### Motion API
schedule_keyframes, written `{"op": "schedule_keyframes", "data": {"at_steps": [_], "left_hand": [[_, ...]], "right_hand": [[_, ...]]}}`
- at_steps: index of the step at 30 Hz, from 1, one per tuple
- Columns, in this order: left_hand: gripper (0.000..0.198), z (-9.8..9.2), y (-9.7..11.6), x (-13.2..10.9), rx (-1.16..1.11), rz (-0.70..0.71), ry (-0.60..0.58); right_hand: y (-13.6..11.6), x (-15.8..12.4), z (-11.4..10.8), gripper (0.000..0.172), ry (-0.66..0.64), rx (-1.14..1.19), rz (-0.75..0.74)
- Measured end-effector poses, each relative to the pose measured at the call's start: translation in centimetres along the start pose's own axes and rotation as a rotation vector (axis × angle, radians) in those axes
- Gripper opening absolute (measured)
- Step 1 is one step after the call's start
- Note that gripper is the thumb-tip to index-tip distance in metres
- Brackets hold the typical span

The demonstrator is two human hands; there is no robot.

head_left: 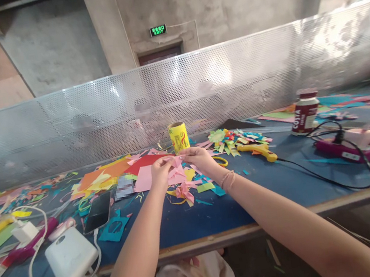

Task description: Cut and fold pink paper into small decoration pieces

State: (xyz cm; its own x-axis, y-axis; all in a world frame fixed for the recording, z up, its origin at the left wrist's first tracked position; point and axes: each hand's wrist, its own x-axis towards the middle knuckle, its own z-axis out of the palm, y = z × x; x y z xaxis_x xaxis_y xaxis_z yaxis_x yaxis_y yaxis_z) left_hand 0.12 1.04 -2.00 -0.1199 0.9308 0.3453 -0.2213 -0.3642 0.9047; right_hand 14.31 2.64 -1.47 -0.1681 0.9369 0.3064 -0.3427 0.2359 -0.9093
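Observation:
Both my hands meet above the middle of the blue table, pinching a pink paper piece (175, 171) with cut strips hanging from it. My left hand (160, 171) grips its left side, and my right hand (200, 158) has fingertips closed at its upper right. Below them lies a small pink paper flower (186, 191) among paper scraps. Just behind my hands stands a yellow cardboard tube (179, 138). A sheet of pink paper (144, 178) lies beside my left hand, partly over red paper (144, 163). Yellow scissors handles (222, 160) show by my right wrist.
A yellow glue gun (260, 152) with a black cord lies to the right, near colourful paper flowers (228, 140). Farther right are a Costa bottle (305, 111) and a power strip (353, 150). A phone (98, 212) and white charger (72, 257) sit left. A perforated metal screen (97, 120) stands behind.

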Motion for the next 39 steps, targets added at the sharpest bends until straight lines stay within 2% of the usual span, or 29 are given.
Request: {"op": "schedule_keyframes", "data": {"at_steps": [6, 10, 15, 21, 32, 34, 39], "left_hand": [[0.018, -0.13, -0.12, 0.11, 0.031, 0.025, 0.01], [0.021, 0.02, 0.23, -0.11, -0.003, 0.024, 0.025], [0.022, 0.17, 0.51, -0.3, -0.007, 0.009, 0.021], [0.02, -0.28, -0.15, 0.16, 0.026, 0.031, 0.026], [0.028, 0.36, 0.77, -0.57, -0.141, -0.092, -0.007], [0.028, 0.31, 0.74, -0.52, -0.125, -0.082, -0.013], [0.028, 0.01, 0.36, -0.1, -0.089, 0.02, 0.066]], "right_hand": [[-0.07, -0.07, 0.13, 0.022, -0.003, 0.026, 0.027], [-0.18, -0.06, 0.24, 0.017, -0.025, 0.028, 0.063], [-0.36, -0.08, 0.27, 0.015, 0.026, 0.006, 0.077], [-0.71, -0.21, 0.27, 0.011, 0.039, -0.023, 0.082], [-0.82, -0.24, 0.15, 0.014, 0.041, -0.015, 0.047], [-0.83, -0.24, 0.12, 0.015, 0.032, -0.004, 0.057], [-0.86, -0.26, 0.15, 0.012, 0.019, 0.024, 0.097]]}}
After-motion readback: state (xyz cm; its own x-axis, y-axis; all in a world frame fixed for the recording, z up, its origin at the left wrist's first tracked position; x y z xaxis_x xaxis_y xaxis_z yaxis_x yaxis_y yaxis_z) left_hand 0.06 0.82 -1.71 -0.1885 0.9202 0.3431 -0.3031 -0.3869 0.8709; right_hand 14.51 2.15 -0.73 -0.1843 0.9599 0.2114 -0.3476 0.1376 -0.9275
